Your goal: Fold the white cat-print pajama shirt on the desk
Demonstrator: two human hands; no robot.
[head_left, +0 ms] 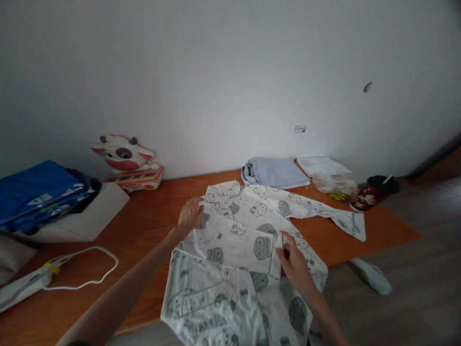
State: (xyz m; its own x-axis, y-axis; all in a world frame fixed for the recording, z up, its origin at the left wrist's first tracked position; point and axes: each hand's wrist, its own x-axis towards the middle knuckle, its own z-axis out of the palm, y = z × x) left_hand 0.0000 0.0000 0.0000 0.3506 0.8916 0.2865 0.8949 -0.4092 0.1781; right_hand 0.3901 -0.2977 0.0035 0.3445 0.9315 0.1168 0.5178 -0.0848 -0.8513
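A white pajama shirt with a grey cat-face print lies spread on the wooden table, its lower part hanging over the front edge. One sleeve is folded across the chest, while the other stretches out to the right. At the left shoulder, my left hand has its fingers closed on the fabric edge. My right hand is at the cuff of the folded sleeve, thumb and index finger apart, the other fingers curled. Whether the right fingertips press on the cloth is hard to see.
Folded grey clothing, papers, a plastic bag and a dark lidded cup stand along the back right. Left are a cow toy keyboard, a white box with blue bags, and a white power strip with a cable.
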